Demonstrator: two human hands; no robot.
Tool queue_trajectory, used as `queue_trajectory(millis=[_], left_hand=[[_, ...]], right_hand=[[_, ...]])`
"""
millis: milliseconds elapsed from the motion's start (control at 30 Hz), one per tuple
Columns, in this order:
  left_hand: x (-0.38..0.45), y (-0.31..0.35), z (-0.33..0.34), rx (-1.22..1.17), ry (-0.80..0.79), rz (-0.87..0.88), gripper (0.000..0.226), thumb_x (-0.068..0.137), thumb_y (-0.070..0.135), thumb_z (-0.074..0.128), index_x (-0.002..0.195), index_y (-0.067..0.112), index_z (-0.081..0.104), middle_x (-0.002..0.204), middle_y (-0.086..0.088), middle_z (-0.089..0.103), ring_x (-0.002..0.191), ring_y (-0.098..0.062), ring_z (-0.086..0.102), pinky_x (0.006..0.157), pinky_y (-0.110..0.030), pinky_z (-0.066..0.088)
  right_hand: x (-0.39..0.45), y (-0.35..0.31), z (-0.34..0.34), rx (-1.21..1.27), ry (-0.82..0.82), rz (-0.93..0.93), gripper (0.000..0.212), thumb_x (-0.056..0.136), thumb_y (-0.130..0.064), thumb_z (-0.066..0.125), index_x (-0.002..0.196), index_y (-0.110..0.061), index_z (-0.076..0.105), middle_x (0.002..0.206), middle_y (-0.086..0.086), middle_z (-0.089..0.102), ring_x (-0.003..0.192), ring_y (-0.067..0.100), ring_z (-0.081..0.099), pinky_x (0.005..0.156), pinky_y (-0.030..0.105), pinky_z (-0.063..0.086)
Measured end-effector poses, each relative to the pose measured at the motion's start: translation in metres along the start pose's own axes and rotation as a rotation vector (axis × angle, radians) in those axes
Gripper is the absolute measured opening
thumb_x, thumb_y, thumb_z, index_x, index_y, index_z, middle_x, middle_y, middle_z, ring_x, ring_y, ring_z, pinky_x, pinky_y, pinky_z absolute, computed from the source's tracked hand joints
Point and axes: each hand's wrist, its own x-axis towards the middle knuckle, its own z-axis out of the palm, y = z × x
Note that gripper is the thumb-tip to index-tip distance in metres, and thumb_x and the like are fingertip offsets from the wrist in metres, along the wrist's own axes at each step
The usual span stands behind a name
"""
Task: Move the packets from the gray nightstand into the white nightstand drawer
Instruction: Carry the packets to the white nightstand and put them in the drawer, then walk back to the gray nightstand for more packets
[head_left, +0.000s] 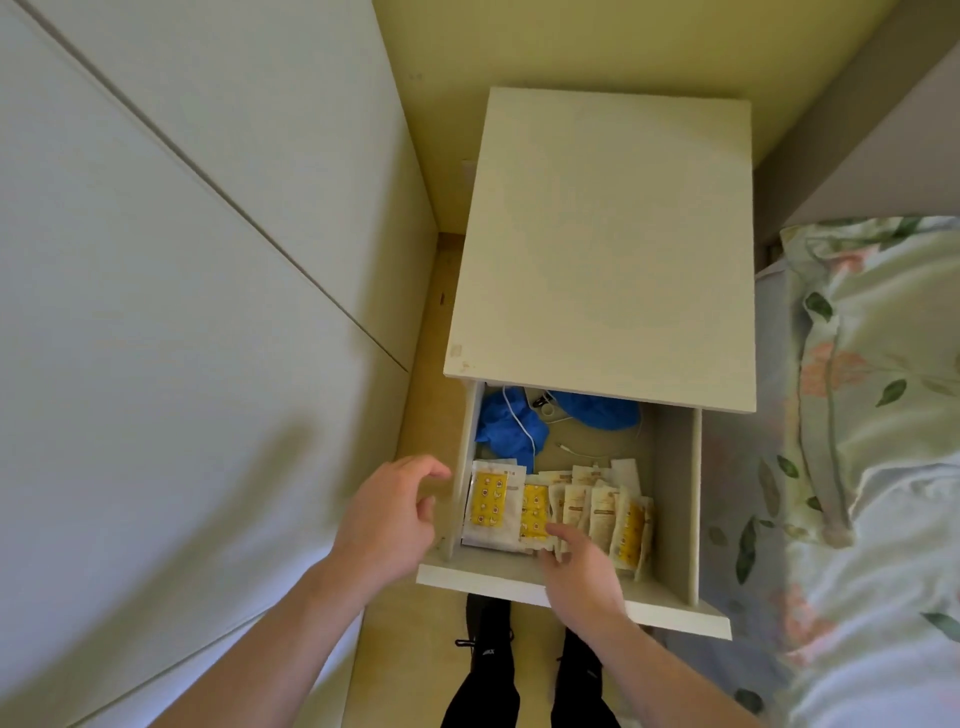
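Note:
The white nightstand (602, 244) stands ahead with its drawer (670, 499) pulled out toward me. Several white and yellow packets (602, 514) lie in a fanned row along the drawer's front. My right hand (576, 566) reaches over the drawer's front edge, its relaxed fingers touching a yellow packet (535, 512). A larger yellow packet (488, 506) lies at the drawer's left. My left hand (389, 519) hovers just outside the drawer's left wall, fingers loosely curved and holding nothing. The gray nightstand is out of view.
Blue gloves or cloth (511, 426) and a white cable (576, 452) lie at the drawer's back. A bed with a floral cover (857, 441) is close on the right. White wardrobe doors (182, 260) run along the left. My feet (488, 649) stand under the drawer.

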Motion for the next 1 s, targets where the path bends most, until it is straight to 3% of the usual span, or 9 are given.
queue_trajectory(millis=[167,233,333,500,567,667,800,1000], left_hand=[[-0.046,0.032,-0.038,0.013,-0.137,0.011,0.028,0.102,0.017,0.054,0.124,0.032,0.064,0.13,0.016,0.063,0.121,-0.007,0.056,0.098,-0.023,0.046],[-0.072,0.052,-0.058,0.019,-0.173,0.043,0.027,0.103,0.017,0.053,0.125,0.029,0.063,0.133,0.013,0.062,0.123,-0.01,0.056,0.1,-0.027,0.048],[-0.116,0.084,-0.086,0.027,-0.225,0.106,0.025,0.104,0.02,0.053,0.126,0.027,0.062,0.139,0.01,0.059,0.127,-0.013,0.054,0.105,-0.032,0.048],[-0.176,0.132,-0.126,0.066,-0.278,0.213,0.029,0.103,0.031,0.057,0.132,0.03,0.058,0.147,0.01,0.052,0.131,-0.012,0.053,0.108,-0.029,0.046],[-0.192,0.152,-0.141,0.103,-0.262,0.264,0.033,0.103,0.033,0.056,0.135,0.03,0.056,0.148,0.012,0.05,0.124,-0.009,0.056,0.104,-0.026,0.046],[-0.211,0.187,-0.156,0.224,-0.255,0.387,0.037,0.101,0.039,0.057,0.137,0.032,0.054,0.146,0.015,0.047,0.106,-0.003,0.058,0.097,-0.026,0.048],[-0.249,0.251,-0.161,0.371,-0.233,0.61,0.046,0.098,0.043,0.061,0.142,0.034,0.051,0.15,0.016,0.044,0.132,-0.006,0.049,0.113,-0.03,0.041],[-0.362,0.357,-0.135,0.194,-0.132,0.888,0.037,0.097,0.036,0.065,0.133,0.032,0.058,0.138,0.016,0.052,0.123,-0.007,0.053,0.107,-0.029,0.047]], right_hand=[[-0.079,-0.013,-0.053,0.115,0.087,-0.017,0.035,0.104,-0.028,0.053,0.139,-0.033,0.055,0.122,0.0,0.067,0.064,0.008,0.058,0.055,0.022,0.048],[-0.122,-0.024,-0.074,0.196,0.156,-0.034,0.033,0.103,-0.032,0.054,0.135,-0.038,0.057,0.12,-0.002,0.067,0.076,0.01,0.061,0.067,0.03,0.054],[-0.188,-0.036,-0.101,0.216,0.231,-0.114,0.033,0.101,-0.034,0.058,0.133,-0.039,0.06,0.13,-0.006,0.062,0.115,0.013,0.061,0.092,0.031,0.051],[-0.287,-0.032,-0.128,0.179,0.317,-0.23,0.034,0.101,-0.027,0.057,0.132,-0.04,0.06,0.141,-0.015,0.054,0.127,0.009,0.054,0.106,0.033,0.048],[-0.321,-0.022,-0.138,0.2,0.371,-0.265,0.034,0.102,-0.029,0.057,0.133,-0.043,0.059,0.141,-0.023,0.049,0.129,0.007,0.053,0.109,0.036,0.048],[-0.371,0.004,-0.157,0.248,0.464,-0.293,0.033,0.102,-0.033,0.057,0.132,-0.046,0.058,0.145,-0.027,0.044,0.133,0.003,0.048,0.111,0.034,0.045],[-0.449,0.062,-0.177,0.305,0.626,-0.274,0.036,0.101,-0.033,0.058,0.134,-0.046,0.055,0.15,-0.025,0.041,0.129,-0.001,0.049,0.111,0.033,0.044],[-0.576,0.178,-0.178,0.354,0.826,-0.197,0.04,0.101,-0.035,0.059,0.137,-0.05,0.05,0.152,-0.031,0.036,0.137,0.002,0.043,0.112,0.036,0.044]])
